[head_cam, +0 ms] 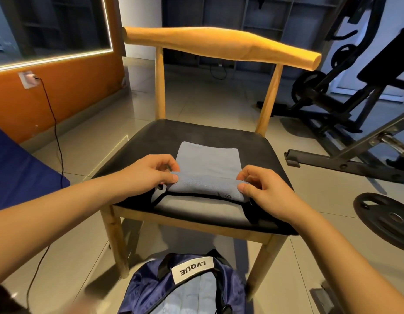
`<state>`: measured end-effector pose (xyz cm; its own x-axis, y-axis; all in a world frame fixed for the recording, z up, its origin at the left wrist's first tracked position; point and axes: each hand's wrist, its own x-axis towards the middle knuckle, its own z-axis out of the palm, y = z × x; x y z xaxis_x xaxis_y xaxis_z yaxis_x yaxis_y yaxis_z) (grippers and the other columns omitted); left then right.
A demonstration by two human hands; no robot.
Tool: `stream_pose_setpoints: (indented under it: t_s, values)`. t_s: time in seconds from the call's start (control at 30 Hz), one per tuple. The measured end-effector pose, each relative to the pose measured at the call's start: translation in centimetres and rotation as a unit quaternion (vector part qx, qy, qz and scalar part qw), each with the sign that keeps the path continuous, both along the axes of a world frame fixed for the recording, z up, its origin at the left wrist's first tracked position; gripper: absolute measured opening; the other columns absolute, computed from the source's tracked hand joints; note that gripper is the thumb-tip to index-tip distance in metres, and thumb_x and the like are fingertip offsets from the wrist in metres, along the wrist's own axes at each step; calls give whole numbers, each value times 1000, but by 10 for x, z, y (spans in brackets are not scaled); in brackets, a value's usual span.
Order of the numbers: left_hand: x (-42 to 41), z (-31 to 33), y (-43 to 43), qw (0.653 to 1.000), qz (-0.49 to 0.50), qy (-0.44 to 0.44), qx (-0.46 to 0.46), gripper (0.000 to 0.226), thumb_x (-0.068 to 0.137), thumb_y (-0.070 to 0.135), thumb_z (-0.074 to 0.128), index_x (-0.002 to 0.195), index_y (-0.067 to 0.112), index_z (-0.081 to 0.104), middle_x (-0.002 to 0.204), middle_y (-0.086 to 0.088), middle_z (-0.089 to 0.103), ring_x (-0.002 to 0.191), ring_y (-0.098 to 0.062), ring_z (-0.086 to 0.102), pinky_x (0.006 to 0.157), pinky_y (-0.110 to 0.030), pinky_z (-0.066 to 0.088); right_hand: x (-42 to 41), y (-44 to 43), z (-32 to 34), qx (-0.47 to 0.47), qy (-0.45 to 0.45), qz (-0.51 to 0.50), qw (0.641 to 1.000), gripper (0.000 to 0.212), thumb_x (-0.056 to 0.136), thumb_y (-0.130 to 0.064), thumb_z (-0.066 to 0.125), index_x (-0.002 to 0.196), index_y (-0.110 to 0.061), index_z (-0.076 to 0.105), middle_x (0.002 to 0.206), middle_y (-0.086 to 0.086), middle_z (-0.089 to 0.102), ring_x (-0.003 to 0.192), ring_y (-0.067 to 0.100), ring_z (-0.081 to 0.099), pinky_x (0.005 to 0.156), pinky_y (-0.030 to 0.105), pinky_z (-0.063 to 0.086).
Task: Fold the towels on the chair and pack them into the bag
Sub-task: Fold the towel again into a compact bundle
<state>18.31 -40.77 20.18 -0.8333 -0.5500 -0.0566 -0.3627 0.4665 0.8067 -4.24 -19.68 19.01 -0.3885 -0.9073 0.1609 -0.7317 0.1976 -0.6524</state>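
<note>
Towel (207, 168) on chair (196, 132) seat, near edge rolled up; left hand (149, 173) & right hand (262, 191) each pinch an end. Bag (185, 288) open on floor below.

Over on the left, an orange wall (60, 91), a glowing light strip (60, 56) running along its top edge. A white wall socket (26, 79) sits on it, plug in, and a black cable (57, 137) trails down onto the glossy tiled floor (207, 98). Blue fabric (20, 173) fills the left edge. On the right, a black gym machine (332, 105), a dark steel bar (346, 164) low across the tiles, and a black weight plate (386, 219) lying flat. At the back, dim shelving (241, 19).
</note>
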Motion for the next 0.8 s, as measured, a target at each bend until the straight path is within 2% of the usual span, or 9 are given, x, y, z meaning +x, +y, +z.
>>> stream_pose_setpoints:
  t_s: [0.07, 0.17, 0.3, 0.37, 0.43, 0.5, 0.67, 0.73, 0.8]
  values:
    - [-5, -3, -1, 999, 27, -5, -29, 4, 98, 25, 65, 96, 24, 68, 83, 4, 70, 75, -6, 62, 76, -26, 46, 2, -6, -3, -21, 44, -39, 998, 5, 98, -33, 64, 93, -32, 65, 83, -1, 62, 75, 18, 59, 68, 35, 52]
    - [-8, -7, 0, 990, 57, 4, -131, 1, 96, 29, 68, 95, 29, 67, 98, 9, 63, 86, -9, 61, 79, -24, 46, 6, -12, -6, -79, 141, -89, 983, 7, 95, -34, 69, 93, -28, 64, 92, -11, 53, 76, 8, 54, 66, 23, 46]
    - [-5, -18, 2, 955, 30, 95, -281, 6, 96, 26, 67, 96, 30, 72, 101, 15, 62, 93, -5, 60, 82, -20, 51, 6, -12, -11, -108, 234, -34, 966, 9, 98, -29, 64, 95, -22, 69, 96, -9, 57, 80, 12, 57, 72, 37, 55]
    - [-1, -25, 2, 930, -8, 95, -354, 21, 98, 37, 59, 109, 27, 75, 106, 15, 65, 98, -4, 59, 88, -26, 53, 5, -5, -10, -91, 242, -9, 966, 18, 98, -38, 62, 102, -24, 71, 101, -13, 57, 81, 9, 58, 71, 34, 55]
    - [4, -27, 0, 920, -47, 55, -385, 42, 96, 55, 54, 122, 28, 71, 116, 15, 67, 105, -2, 57, 93, -27, 50, 2, 1, -10, -48, 251, 9, 967, 29, 94, -47, 66, 115, -27, 66, 110, -16, 56, 84, 8, 58, 72, 31, 56]
    - [6, -27, -3, 922, -61, 26, -382, 55, 91, 65, 54, 131, 30, 65, 122, 15, 66, 110, -1, 55, 97, -27, 46, 1, 2, -12, -30, 248, 11, 968, 36, 91, -43, 70, 123, -27, 62, 115, -15, 56, 88, 9, 59, 77, 33, 57]
    - [1, -14, -4, 940, -48, 12, -339, 36, 92, 51, 64, 124, 35, 68, 100, 26, 61, 97, -1, 53, 86, -26, 46, -1, -1, -5, -27, 174, 7, 984, 30, 96, -32, 68, 123, -22, 67, 109, -11, 63, 93, 8, 57, 83, 28, 51]
    - [4, -5, -4, 968, -69, -9, -241, 24, 94, 47, 65, 113, 35, 72, 94, 18, 64, 93, -3, 56, 80, -23, 46, -3, 3, 1, 3, 122, 19, 992, 24, 97, -34, 66, 120, -24, 69, 105, -11, 66, 92, 8, 60, 83, 30, 52]
    - [8, 3, -7, 986, -115, -22, -119, 18, 97, 41, 63, 102, 30, 76, 91, 5, 70, 87, -11, 62, 76, -24, 49, -2, 6, 6, 34, 31, 34, 998, 14, 99, -31, 63, 107, -23, 72, 93, -7, 69, 84, 10, 63, 79, 35, 54]
